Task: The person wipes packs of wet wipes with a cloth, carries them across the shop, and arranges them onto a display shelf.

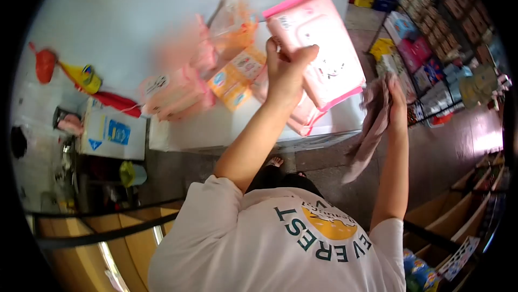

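Note:
Raised over the white counter, my left hand [288,68] grips a pink soft pack [329,49], perhaps wipes or tissues, with a cartoon face on it. My thumb lies across its front, and a brighter pink edge shows behind the pack. Out to the right, my right hand [397,100] is closed on a greyish-brown cloth [373,130] that hangs down toward the floor. More pink packs [175,95] stand on the counter to the left, partly blurred. Beside them are an orange box [237,79] and a clear bag with orange print [234,19].
The white counter [199,135] stands in front of me. Shelves [426,49] full of goods rise on the right. A red and yellow hanging item [81,76] is at the left wall, above a white box [113,130]. Wooden racks [458,205] stand behind on the right.

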The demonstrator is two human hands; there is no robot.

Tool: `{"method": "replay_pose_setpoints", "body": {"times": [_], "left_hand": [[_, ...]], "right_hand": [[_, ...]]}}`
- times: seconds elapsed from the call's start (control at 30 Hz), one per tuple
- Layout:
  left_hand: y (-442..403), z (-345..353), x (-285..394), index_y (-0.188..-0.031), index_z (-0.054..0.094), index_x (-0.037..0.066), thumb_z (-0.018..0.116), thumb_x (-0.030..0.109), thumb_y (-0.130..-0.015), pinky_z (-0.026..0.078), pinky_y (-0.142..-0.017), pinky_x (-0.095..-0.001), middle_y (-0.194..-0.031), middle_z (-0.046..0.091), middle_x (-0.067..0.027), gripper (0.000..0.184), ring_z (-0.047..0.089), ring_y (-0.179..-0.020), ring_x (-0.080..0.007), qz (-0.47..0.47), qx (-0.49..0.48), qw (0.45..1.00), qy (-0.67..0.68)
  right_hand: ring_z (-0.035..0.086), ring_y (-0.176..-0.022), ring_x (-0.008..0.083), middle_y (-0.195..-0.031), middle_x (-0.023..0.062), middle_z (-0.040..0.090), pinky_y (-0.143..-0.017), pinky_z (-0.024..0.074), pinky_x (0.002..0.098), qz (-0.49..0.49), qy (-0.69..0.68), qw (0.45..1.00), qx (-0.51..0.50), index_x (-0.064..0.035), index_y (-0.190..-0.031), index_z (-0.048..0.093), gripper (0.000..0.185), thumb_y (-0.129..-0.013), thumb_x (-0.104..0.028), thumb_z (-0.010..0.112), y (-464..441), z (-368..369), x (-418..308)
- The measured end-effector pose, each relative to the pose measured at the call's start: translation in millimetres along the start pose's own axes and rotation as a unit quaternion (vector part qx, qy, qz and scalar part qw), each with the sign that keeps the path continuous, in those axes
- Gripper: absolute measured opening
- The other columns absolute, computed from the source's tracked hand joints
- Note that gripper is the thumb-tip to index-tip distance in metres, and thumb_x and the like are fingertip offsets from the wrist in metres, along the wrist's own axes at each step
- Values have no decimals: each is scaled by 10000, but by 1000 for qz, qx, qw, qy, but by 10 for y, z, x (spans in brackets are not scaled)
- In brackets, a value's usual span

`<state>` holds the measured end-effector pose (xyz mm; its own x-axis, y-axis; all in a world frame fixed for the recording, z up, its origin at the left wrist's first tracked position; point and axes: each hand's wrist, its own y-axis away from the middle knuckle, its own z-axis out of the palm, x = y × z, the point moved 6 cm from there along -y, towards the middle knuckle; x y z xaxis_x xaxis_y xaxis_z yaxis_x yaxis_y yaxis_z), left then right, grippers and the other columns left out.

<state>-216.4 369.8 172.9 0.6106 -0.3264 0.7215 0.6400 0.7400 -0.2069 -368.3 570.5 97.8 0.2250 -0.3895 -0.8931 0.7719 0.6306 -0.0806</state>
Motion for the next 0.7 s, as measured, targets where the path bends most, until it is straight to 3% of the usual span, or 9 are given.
{"method": "replay_pose_setpoints", "body": {"times": [0.13, 0.2, 0.23, 0.3, 0.37, 0.43, 0.53, 0.6, 0.7], "left_hand": [[48, -543, 278, -1029, 380, 1, 640, 20, -653, 488, -749, -339, -942, 509, -106, 458, 551, -874, -200, -26, 81, 994, 63], [88, -701, 347, -1120, 438, 19, 566, 68, -733, 459, -813, -347, -1011, 543, -111, 410, 541, -950, -219, -2, 49, 999, 15], [99, -715, 403, -1125, 433, 11, 563, 69, -737, 460, -821, -360, -1028, 541, -120, 413, 544, -957, -224, 15, 40, 999, 10], [126, -707, 417, -1129, 429, 13, 555, 57, -744, 470, -812, -364, -1027, 545, -121, 408, 553, -947, -227, 10, 33, 999, 21], [87, -754, 311, -1126, 430, 30, 570, 59, -745, 477, -797, -354, -1010, 550, -105, 407, 559, -931, -222, 1, 52, 998, 27], [19, -760, 128, -1236, 221, 86, 669, 7, -668, 473, -807, -364, -1075, 463, -100, 727, 506, -990, -212, -11, 90, 992, 87], [39, -596, -61, -1266, 155, 75, 694, 101, -697, 410, -871, -380, -1121, 413, -110, 784, 448, -1045, -222, -59, 99, 987, 116], [39, -575, 48, -1132, 289, 24, 659, 223, -755, 415, -831, -348, -1065, 426, -113, 565, 463, -991, -191, -116, 51, 989, 81], [-211, -1073, 274, -913, 437, 17, 654, 242, -764, 437, -681, -239, -801, 517, -58, 346, 519, -726, -110, -58, -8, 982, -181]], "right_hand": [[591, -815, 233, -897, 118, 589, -735, 466, 321, -22, 354, 929, -105, 24, -1034, 541, 412, -798, -313, 563, -949, 316, 412], [583, -885, 283, -960, 172, 593, -784, 450, 335, -23, 717, 677, -163, 9, -1064, 552, 526, -737, -399, 614, -969, 573, 443], [563, -925, 317, -1003, 200, 575, -799, 437, 348, -107, 715, 679, -130, -20, -1049, 573, 525, -733, -438, 603, -950, 682, 393], [568, -894, 258, -995, 166, 577, -782, 442, 329, -11, 484, 872, -68, 12, -1054, 560, 563, -752, -463, 576, -722, 800, 364], [555, -879, 232, -1004, 166, 557, -765, 446, 319, 47, 239, 966, -84, 30, -1140, 477, 655, -758, -496, 554, -312, 1124, 255], [540, -865, 246, -1036, 199, 500, -721, 460, 337, 0, 214, 976, -30, 15, -1287, 270, 836, -739, -557, 533, 62, 1388, 155], [557, -847, 217, -1024, 211, 503, -679, 480, 291, 5, 129, 988, 85, 60, -1216, 303, 749, -706, -335, 684, 81, 1314, 209], [581, -777, 167, -879, 142, 575, -670, 478, 257, 16, 58, 997, 50, 61, -1041, 442, 434, -723, -120, 676, 8, 1291, 186], [590, -802, 179, -894, 143, 586, -698, 481, 263, 89, 5, 996, 27, 79, -1024, 478, 485, -669, -137, 729, -41, 1290, 170]]}}
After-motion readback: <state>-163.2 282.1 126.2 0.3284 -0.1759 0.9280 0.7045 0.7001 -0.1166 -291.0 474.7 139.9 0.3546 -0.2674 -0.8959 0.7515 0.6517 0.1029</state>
